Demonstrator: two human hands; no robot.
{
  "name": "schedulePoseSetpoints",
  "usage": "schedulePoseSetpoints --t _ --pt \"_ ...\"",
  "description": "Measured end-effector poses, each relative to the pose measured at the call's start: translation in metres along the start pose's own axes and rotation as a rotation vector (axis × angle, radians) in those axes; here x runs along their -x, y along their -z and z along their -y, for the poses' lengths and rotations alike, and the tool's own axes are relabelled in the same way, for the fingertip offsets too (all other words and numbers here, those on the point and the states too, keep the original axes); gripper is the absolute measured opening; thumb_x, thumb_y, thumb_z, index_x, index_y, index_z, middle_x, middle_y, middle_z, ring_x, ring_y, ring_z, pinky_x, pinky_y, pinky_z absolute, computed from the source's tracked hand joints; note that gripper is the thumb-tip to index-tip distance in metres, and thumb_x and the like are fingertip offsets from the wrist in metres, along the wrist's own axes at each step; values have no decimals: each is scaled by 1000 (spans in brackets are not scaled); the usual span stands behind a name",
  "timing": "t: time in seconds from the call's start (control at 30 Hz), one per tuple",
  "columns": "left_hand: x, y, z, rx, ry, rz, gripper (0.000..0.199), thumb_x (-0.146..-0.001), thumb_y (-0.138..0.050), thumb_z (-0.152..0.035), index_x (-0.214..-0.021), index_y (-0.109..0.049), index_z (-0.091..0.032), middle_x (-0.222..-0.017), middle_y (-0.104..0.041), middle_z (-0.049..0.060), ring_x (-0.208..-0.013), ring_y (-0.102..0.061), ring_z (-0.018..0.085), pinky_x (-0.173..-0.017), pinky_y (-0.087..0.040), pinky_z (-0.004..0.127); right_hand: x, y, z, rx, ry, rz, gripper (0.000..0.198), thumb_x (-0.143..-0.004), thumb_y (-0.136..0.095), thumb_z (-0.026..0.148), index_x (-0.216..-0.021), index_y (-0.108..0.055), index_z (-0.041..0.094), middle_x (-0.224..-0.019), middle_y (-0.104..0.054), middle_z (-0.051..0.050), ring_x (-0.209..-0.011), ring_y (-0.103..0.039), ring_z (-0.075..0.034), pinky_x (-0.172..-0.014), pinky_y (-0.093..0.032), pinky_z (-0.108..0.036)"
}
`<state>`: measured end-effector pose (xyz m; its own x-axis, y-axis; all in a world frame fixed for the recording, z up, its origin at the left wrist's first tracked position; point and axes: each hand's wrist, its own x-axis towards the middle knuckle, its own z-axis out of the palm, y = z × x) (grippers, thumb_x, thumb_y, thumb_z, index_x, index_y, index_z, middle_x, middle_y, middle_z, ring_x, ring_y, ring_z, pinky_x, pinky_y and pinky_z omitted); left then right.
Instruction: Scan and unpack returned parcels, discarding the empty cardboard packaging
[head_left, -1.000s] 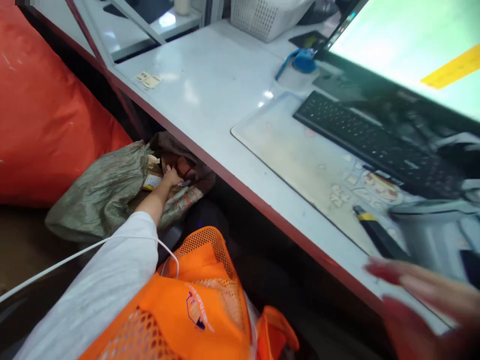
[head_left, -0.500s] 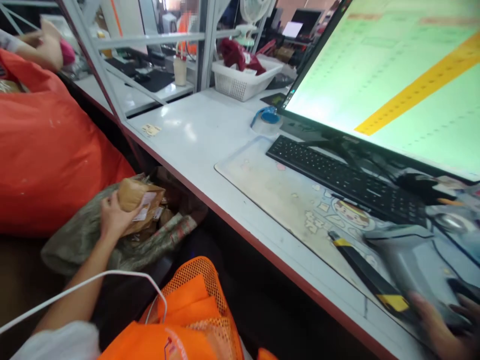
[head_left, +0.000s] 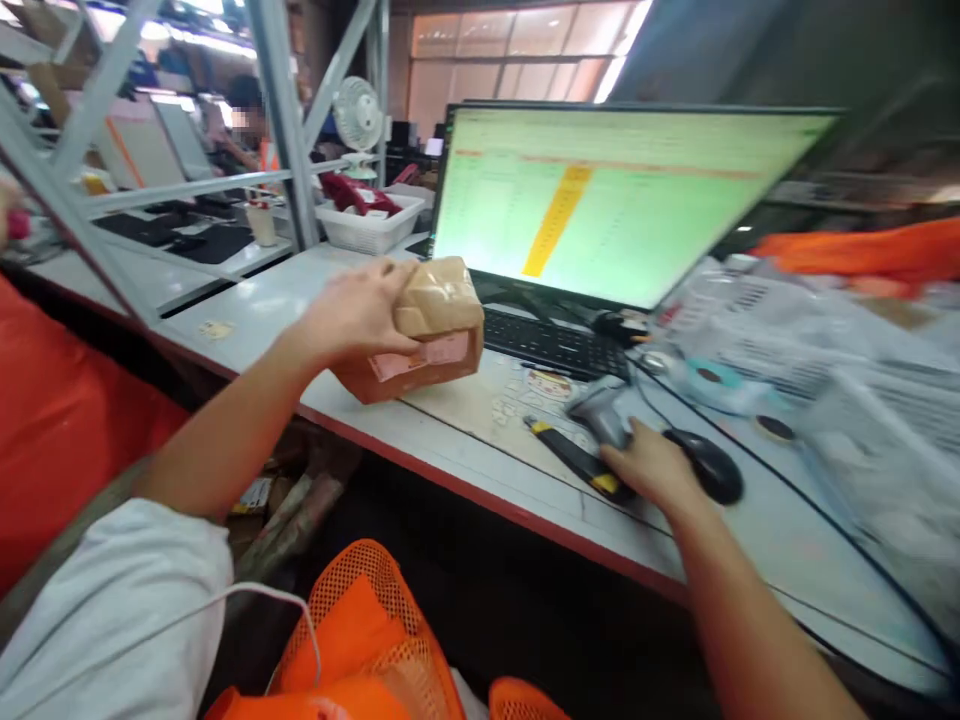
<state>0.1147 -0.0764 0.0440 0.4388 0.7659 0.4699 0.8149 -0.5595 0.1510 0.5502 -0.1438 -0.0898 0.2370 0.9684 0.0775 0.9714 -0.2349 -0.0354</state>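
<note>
Brown-wrapped, the box (head_left: 442, 300) was clasped by the left hand (head_left: 360, 308), perhaps so its label (head_left: 444, 350) showed; the right hand (head_left: 651, 462) gripped the scanner (head_left: 602, 408).

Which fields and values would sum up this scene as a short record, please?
Left hand: holding parcel
Parcel: brown, taped, labelled
Right hand: at scanner handle, exact grip unclear
Cutter: on mat, beside scanner
Mouse: black, beside right hand
Monitor: lit, green with yellow band
Keyboard: before monitor
Basket: white, holding dark red item
</note>
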Motion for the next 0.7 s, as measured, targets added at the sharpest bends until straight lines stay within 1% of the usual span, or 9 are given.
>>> schedulePoseSetpoints --t 0.1,0.17,0.23,0.33,0.4,0.47,0.57,0.63,0.7 --pt "-62 -61 -39 75 -128 170 99 -56 -89 -67 -136 -58 -17 -120 -62 11 -113 -62 38 -104 -49 50 0 15 26 -17 -151 116 48 -91 -56 28 -132 -57 3 -123 -68 -25 -109 -68 -32 -77 -45 -32" --pt "-80 -88 -58 59 -125 224 93 -60 -86 -68 -134 -60 -17 -119 -64 15 -112 -61 40 -101 -49 52 1 21 30 -30 -223 97 46 -91 -56 31 -130 -58 6 -121 -69 -23 -109 -68 -32 -77 -45 -32" --pt "-83 -99 -66 29 -93 248 93 -65 -82 -70 -136 -59 -15 -121 -64 18 -115 -59 43 -99 -49 55 10 31 28 -37 -226 51 41 -93 -53 37 -121 -64 10 -113 -72 -21 -103 -69 -33 -74 -44 -33" --pt "-79 -100 -64 41 -95 248 101 -66 -77 -76 -143 -54 -16 -128 -62 20 -119 -56 45 -102 -46 57 39 55 27 -67 -39 -29 34 -91 -56 43 -110 -69 18 -98 -74 -13 -91 -69 -31 -70 -43 -32" --pt "-78 -100 -60 81 -98 235 102 -66 -75 -79 -144 -54 -16 -129 -62 19 -120 -55 44 -104 -44 57 63 74 34 -128 181 -37 29 -87 -62 38 -110 -69 22 -93 -75 -8 -86 -69 -27 -70 -43 -30" --pt "-80 -101 -59 160 -92 204 93 -70 -74 -78 -139 -59 -16 -128 -63 18 -120 -56 42 -106 -43 55 86 90 47 -171 357 3 30 -82 -64 29 -111 -68 24 -94 -75 -5 -85 -69 -24 -70 -43 -28" --pt "-82 -97 -59 335 -122 9 62 -85 -67 -65 -124 -66 -17 -126 -66 13 -120 -59 34 -108 -44 49 109 102 68 -125 473 44 30 -80 -64 22 -110 -66 24 -97 -76 -4 -86 -69 -23 -71 -44 -28" --pt "-76 -86 -57 431 -134 -266 41 -95 -59 -53 -114 -68 -18 -123 -67 10 -120 -60 28 -109 -44 46 116 103 76 -73 489 38 27 -81 -64 22 -108 -65 23 -97 -76 -5 -86 -70 -24 -71 -43 -29" --pt "-61 -74 -49 490 -115 -550 31 -100 -51 -45 -107 -66 -19 -119 -67 8 -119 -61 24 -111 -44 44 116 102 75 -50 474 16 23 -82 -63 22 -105 -65 22 -95 -76 -5 -84 -70 -24 -69 -43 -29"
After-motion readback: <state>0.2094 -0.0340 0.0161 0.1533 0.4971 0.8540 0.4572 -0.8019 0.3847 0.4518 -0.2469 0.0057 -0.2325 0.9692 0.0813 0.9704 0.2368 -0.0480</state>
